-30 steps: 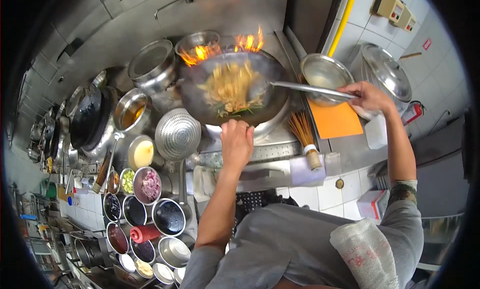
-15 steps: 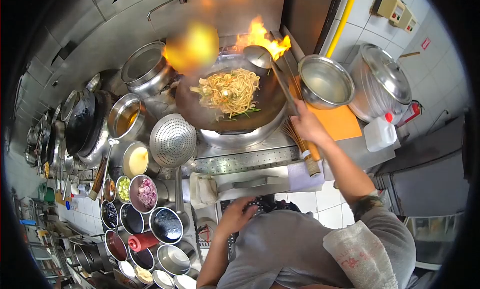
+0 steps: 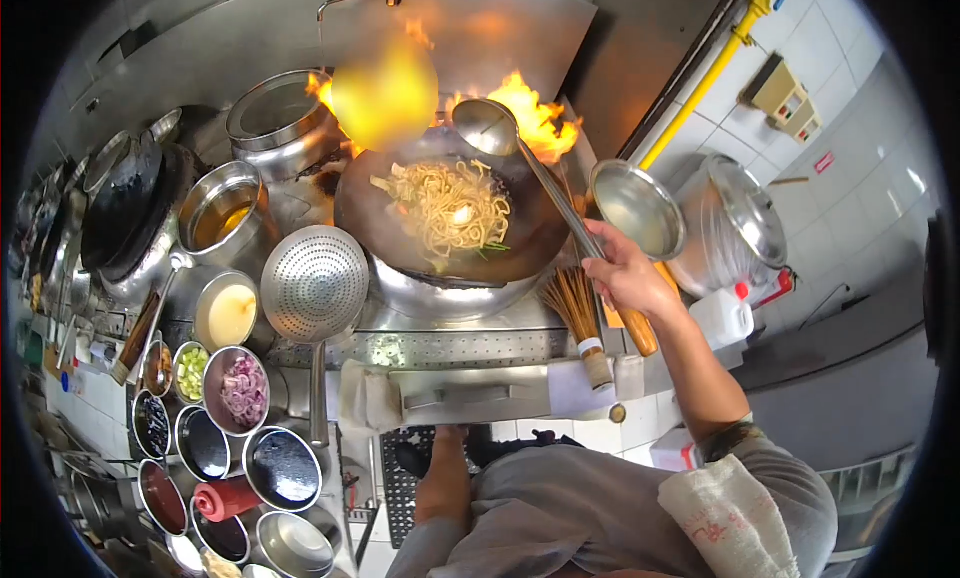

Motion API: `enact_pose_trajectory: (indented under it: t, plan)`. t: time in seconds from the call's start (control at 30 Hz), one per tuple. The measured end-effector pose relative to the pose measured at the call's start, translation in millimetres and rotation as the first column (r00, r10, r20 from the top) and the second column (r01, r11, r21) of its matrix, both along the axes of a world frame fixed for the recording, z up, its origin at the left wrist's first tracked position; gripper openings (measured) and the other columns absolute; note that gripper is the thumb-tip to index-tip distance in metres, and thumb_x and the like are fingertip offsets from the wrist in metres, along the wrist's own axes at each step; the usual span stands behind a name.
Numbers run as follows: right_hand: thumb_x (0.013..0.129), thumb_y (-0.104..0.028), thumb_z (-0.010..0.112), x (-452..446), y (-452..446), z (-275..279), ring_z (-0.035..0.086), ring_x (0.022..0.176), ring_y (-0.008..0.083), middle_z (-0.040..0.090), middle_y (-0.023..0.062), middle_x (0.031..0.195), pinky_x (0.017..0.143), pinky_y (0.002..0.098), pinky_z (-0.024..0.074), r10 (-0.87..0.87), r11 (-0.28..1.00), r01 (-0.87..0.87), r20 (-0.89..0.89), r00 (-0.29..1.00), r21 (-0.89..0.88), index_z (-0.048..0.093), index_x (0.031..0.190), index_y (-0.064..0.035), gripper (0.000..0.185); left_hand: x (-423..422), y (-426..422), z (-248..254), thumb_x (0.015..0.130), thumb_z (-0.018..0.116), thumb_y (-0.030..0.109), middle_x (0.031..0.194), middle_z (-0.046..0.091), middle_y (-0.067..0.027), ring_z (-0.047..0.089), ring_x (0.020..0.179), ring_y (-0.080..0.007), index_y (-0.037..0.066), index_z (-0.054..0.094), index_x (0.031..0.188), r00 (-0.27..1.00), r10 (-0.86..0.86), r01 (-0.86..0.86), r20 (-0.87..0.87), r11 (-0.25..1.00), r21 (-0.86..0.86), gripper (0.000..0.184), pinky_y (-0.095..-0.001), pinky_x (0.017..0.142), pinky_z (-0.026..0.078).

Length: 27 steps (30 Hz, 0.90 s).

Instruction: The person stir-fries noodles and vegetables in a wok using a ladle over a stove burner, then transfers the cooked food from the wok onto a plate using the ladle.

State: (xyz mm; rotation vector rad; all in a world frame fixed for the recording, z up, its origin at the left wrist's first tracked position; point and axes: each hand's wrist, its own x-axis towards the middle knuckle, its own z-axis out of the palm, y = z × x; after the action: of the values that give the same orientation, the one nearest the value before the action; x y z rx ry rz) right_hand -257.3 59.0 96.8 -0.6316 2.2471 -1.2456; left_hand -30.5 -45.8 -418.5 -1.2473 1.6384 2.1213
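Observation:
My right hand [image 3: 632, 270] is closed around a long-handled ladle [image 3: 560, 203]; the wooden end of its handle shows below my palm. The ladle's bowl is raised over the back right of a dark wok [image 3: 365, 223]. In the wok lie noodles [image 3: 450, 213] with bits of green. Flames [image 3: 535, 118] flare behind it, and a blurred yellow patch [image 3: 385, 93] covers its back left. My left forearm [image 3: 442, 478] points toward the counter's front edge, with the hand out of sight there.
A perforated strainer [image 3: 315, 283] rests left of the wok. Bowls of sauces and chopped onion [image 3: 243, 390] crowd the left side. On the right are a bamboo brush [image 3: 575, 313], a metal bowl [image 3: 638, 210], a lidded pot [image 3: 730, 218] and a white jug [image 3: 722, 316].
The ladle's bowl has moved left relative to the wok. My left hand has gone from view at the counter edge. The flames at the back look larger, and the camera view has shifted.

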Motion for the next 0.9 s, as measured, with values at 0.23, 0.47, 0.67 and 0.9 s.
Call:
enact_pose_trajectory:
  t: [0.23,0.47,0.67,0.9]
  plan:
    - [0.095,-0.005,0.064,-7.6,8.0,-1.2,0.049,0.054,0.0089,0.053,0.0015,0.073,0.042,0.0293,0.0420,-0.052,0.998,0.055,0.087,0.995,-0.024,0.038,0.153,-0.0035,0.064,-8.4,-1.6,2.3,0.097,0.064,0.041,0.123,0.069,-0.0233,0.067,0.116,-0.0372,0.000,0.067,0.125,1.000,0.026,-0.026,0.000,1.000,0.001,0.050,-0.0420,0.101,0.050]
    - [0.095,-0.008,0.061,-28.2,0.3,-19.4,0.054,0.053,0.0143,0.056,0.0052,0.074,0.044,0.0321,0.0460,-0.018,0.993,0.026,-0.073,0.997,0.112,0.037,0.152,-0.0002,0.063,-4.0,-0.6,5.0,0.096,0.066,0.041,0.123,0.070,-0.0234,0.067,0.116,-0.0375,0.000,0.068,0.124,0.999,0.040,-0.040,0.008,0.999,-0.005,0.050,-0.0419,0.100,0.051]
    - [0.094,-0.009,0.063,-58.9,-30.8,-65.4,0.055,0.052,0.0170,0.058,0.0086,0.075,0.046,0.0350,0.0476,0.075,0.995,-0.078,0.042,0.996,0.058,0.040,0.149,-0.0013,0.060,2.3,0.3,10.4,0.095,0.067,0.041,0.123,0.070,-0.0234,0.067,0.117,-0.0377,-0.001,0.068,0.122,1.000,0.014,-0.013,0.019,1.000,-0.025,0.050,-0.0419,0.100,0.051]
    - [0.094,-0.005,0.062,-69.3,-18.1,-36.4,0.069,0.081,0.0328,0.068,0.0180,0.098,0.072,0.0444,0.0563,0.534,0.840,-0.450,-0.316,0.784,0.302,0.040,0.153,-0.0085,0.063,70.4,9.2,229.2,0.094,0.069,0.041,0.123,0.070,-0.0235,0.067,0.117,-0.0380,-0.001,0.069,0.121,0.831,-0.556,0.542,0.018,0.802,-0.253,0.050,-0.0418,0.100,0.052]
